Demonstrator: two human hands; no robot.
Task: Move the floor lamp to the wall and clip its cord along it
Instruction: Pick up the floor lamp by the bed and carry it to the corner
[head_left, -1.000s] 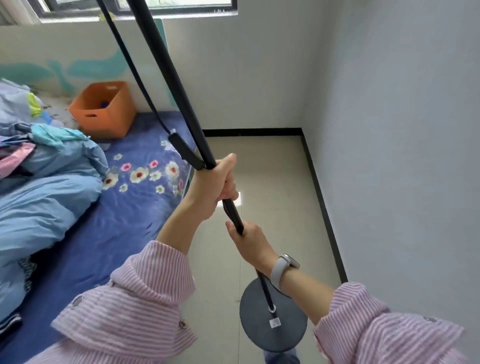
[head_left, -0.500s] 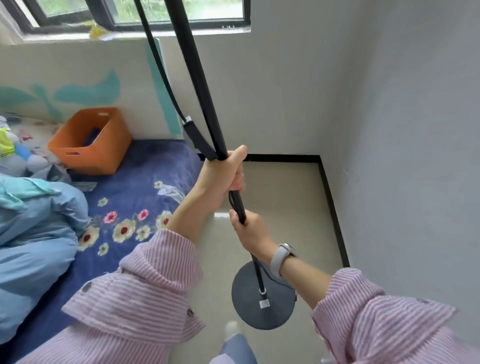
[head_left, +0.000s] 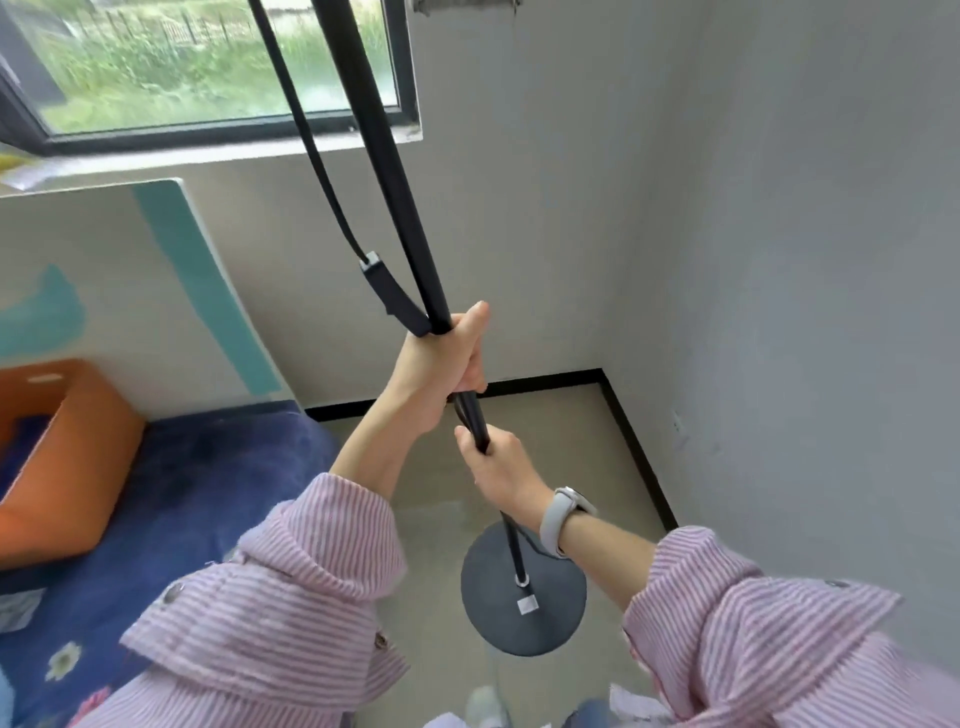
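Observation:
A black floor lamp pole (head_left: 387, 171) runs from the top of the view down to a round dark grey base (head_left: 523, 597) that hangs over the beige floor. My left hand (head_left: 441, 358) grips the pole high up, together with the black cord (head_left: 311, 145) and its inline switch (head_left: 390, 296). My right hand (head_left: 498, 467), with a pale watch on the wrist, grips the pole just below. The lamp's top is out of view.
A bed with a dark blue flowered sheet (head_left: 208, 493) lies on the left, with an orange bin (head_left: 62, 452) on it. A grey wall (head_left: 805, 312) stands to the right and a black skirting (head_left: 639, 452) marks the room corner. A window (head_left: 208, 67) sits above.
The view has risen and advanced toward the corner. The lamp, held in both hands, has come closer to the far wall, and the window now fills the upper left.

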